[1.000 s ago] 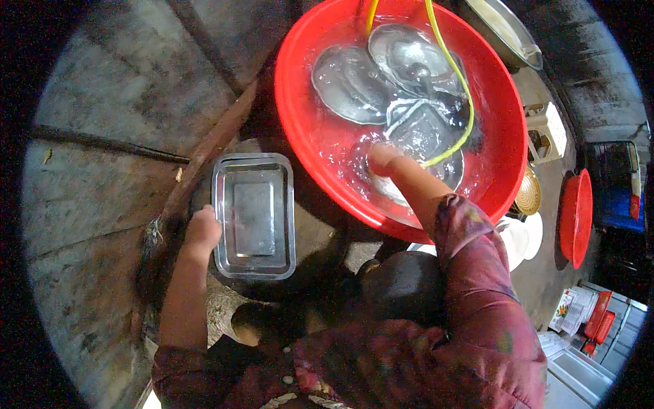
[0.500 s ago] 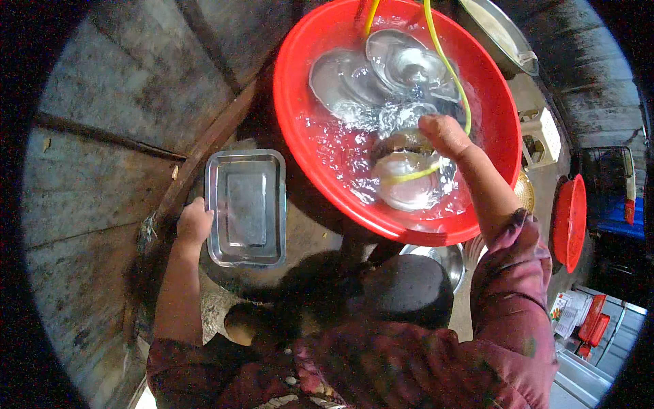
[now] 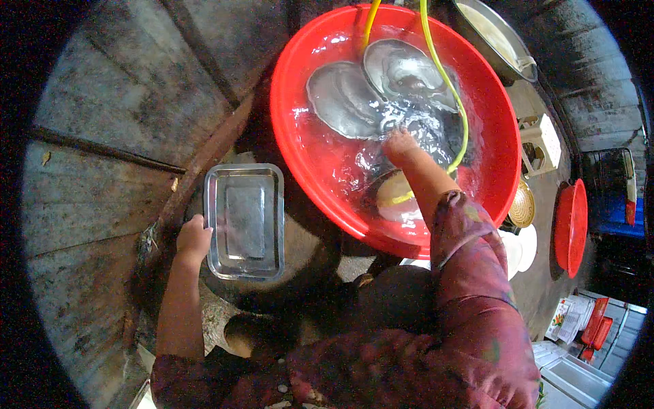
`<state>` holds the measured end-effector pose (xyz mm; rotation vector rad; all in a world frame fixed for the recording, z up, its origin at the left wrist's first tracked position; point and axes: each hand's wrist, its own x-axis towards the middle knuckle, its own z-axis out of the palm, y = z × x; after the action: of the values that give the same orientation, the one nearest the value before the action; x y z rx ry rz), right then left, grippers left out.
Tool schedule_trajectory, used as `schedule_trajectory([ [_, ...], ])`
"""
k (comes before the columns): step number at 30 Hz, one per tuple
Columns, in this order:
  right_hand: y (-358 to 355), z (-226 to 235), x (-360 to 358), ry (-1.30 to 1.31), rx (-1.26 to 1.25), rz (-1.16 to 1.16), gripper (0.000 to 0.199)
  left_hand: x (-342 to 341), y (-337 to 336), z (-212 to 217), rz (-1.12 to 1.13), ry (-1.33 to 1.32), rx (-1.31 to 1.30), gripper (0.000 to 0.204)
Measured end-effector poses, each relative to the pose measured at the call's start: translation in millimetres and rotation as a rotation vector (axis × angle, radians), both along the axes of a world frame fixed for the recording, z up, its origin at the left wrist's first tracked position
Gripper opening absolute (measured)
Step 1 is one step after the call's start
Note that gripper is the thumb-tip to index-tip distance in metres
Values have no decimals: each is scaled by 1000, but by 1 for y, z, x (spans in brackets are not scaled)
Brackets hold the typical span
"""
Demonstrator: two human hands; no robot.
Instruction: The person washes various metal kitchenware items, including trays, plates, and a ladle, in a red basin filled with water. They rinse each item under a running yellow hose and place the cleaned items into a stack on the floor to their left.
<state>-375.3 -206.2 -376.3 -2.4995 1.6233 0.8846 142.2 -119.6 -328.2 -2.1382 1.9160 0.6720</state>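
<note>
My left hand grips the left edge of a rectangular metal tray, thumb at the rim. The tray looks bare inside, left of a large red basin of water. Over the middle of that basin, my right hand reaches down into the rippling water. Its fingers are partly hidden there, so I cannot tell whether they hold anything. Beyond it, round metal dishes lie under the water. A yellow hose loops into the basin, and a pale round thing shows below my right forearm.
A large metal bowl with pale contents stands beyond the basin at the right. Further right are a white plastic crate, a gold-coloured strainer and a red plastic basin. A dark, stained wall runs along the left.
My right hand has moved left across the basin, away from the hose. My left hand keeps its hold on the tray; the whole view has shifted slightly.
</note>
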Motion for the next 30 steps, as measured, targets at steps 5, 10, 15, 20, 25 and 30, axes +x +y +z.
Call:
schedule_trajectory([
  [5,3,33,7,-21,-117,137,21,-2,1,8,68,37,61,24],
  [10,-9,127,-13,-164,-252,94,13,10,6,2,60,64,0,24],
  [15,10,198,-44,-271,-631,-45,9,-11,-12,15,-30,27,-125,23],
  [20,2,233,-28,-331,-890,-300,16,-15,-32,19,-86,257,-423,28],
  [25,-9,216,55,-1363,-591,-605,21,-48,-43,55,287,1071,-112,35],
  [30,26,192,193,-1441,-41,-760,22,-65,-40,76,252,1583,-109,41],
])
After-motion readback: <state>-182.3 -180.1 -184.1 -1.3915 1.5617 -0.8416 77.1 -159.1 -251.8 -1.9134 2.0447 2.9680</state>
